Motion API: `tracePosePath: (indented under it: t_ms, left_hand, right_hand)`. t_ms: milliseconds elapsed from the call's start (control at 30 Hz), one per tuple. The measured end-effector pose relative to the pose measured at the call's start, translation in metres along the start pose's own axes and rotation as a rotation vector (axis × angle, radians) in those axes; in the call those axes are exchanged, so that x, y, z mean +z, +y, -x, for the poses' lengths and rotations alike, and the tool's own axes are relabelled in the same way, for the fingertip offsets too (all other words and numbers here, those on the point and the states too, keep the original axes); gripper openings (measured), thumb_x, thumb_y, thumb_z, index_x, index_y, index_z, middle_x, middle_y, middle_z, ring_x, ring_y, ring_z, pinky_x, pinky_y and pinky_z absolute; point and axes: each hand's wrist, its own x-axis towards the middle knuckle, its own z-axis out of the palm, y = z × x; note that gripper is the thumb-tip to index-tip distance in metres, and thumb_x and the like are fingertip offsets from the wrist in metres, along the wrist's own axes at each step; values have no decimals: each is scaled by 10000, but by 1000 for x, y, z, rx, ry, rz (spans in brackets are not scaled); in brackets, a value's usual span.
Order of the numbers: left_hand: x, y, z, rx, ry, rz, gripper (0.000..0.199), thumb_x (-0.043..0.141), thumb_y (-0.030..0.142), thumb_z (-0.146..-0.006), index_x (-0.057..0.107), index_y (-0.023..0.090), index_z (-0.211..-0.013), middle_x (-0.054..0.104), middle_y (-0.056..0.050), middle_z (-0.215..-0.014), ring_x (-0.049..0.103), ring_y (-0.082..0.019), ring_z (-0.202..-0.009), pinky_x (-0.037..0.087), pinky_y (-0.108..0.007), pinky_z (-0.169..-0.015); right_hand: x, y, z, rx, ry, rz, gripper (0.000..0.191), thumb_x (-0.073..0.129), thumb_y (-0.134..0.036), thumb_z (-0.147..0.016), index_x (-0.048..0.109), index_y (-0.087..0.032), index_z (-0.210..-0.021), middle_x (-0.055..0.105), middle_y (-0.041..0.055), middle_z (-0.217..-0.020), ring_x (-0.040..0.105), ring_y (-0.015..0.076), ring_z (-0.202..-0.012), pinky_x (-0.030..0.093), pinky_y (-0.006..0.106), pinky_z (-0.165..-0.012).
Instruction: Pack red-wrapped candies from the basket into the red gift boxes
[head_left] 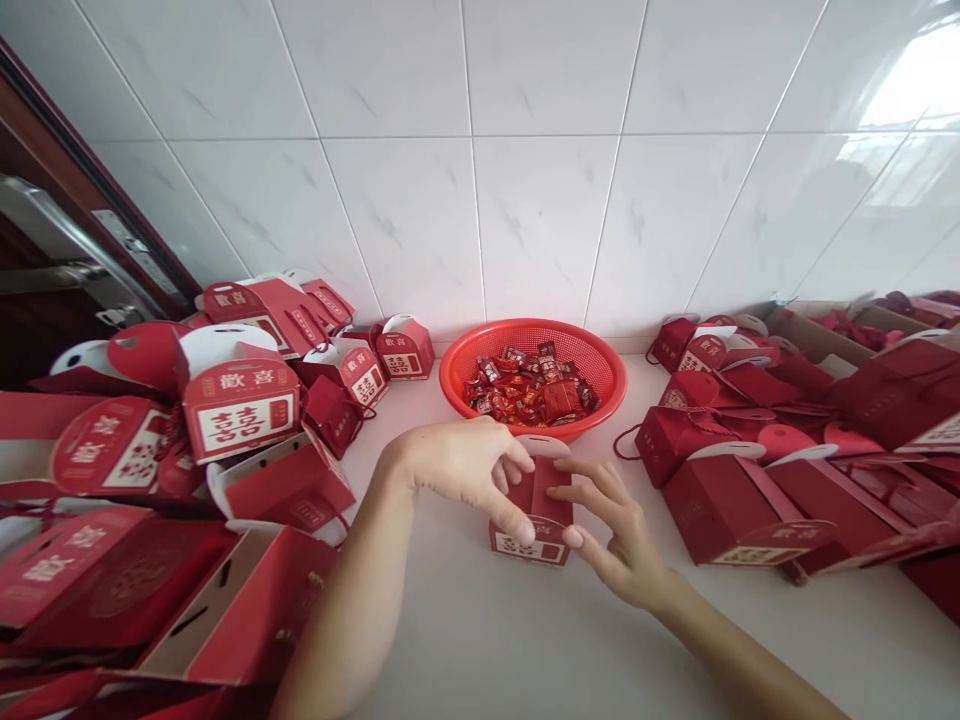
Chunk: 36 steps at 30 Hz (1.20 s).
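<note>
A small red box [541,500] with a white label stands on the white tabletop, its top flaps folded inward. My left hand [469,470] bends over its left side, thumb at the front edge and fingers at the top. From the right, my right hand [611,530] touches the box with spread fingertips on the top and the thumb near the front right corner. Both hands are around the one box. Just behind it sits a red perforated basket [611,372] with wrapped candies [540,385] inside.
Red gift boxes [240,400] are piled on the left side, near a dark door with a metal handle [67,235]. More red boxes [739,500] crowd the right side, with an open cardboard carton [810,340] behind. A tiled wall [547,220] rises at the back.
</note>
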Motion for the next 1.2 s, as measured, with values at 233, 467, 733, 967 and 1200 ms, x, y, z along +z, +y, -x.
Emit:
tracePosePath:
  t_ms: [233,467,733,967,1200]
  left_hand:
    - [2,-4,-7,26,7,7,338,793,393,-689,765,181,-951,770,-42,-977,713,-225,-920,494,-248,-707]
    - [1,-2,-7,46,-11,44,201,756,357,-726,758,179,-818,774,-26,-989,711,-197,-867,465,-228,-673]
    - [0,-2,-7,34,-3,9,235,741,371,-734,775,180,-866,772,-26,-900,691,-200,-853,443,-233,-664]
    - [3,-3,-8,39,38,-14,263,758,383,-727,762,186,-901,763,-15,-850,704,-197,-830,451,-238,-648]
    - [2,-1,-7,-2,43,9,311,778,364,-721,757,173,-965,780,-42,-964,707,-207,-931,475,-232,-712]
  right_hand:
    - [6,0,-1,-46,11,62,219,611,-377,-944,658,-184,-1036,647,147,-1162,588,271,-1099,530,406,-877]
    - [8,0,-1,-48,28,84,148,628,-324,-938,656,-197,-1010,652,137,-1140,591,263,-1070,538,402,-861]
    - [9,-1,-1,-45,29,85,124,623,-301,-937,647,-198,-1002,651,135,-1145,585,263,-1069,538,398,-857]
    - [9,-2,0,-44,34,99,139,610,-310,-941,650,-194,-1007,654,137,-1149,593,262,-1072,536,399,-864]
    - [8,-2,0,-34,38,98,155,607,-313,-940,653,-201,-1036,664,135,-1150,612,262,-1062,551,402,-849]
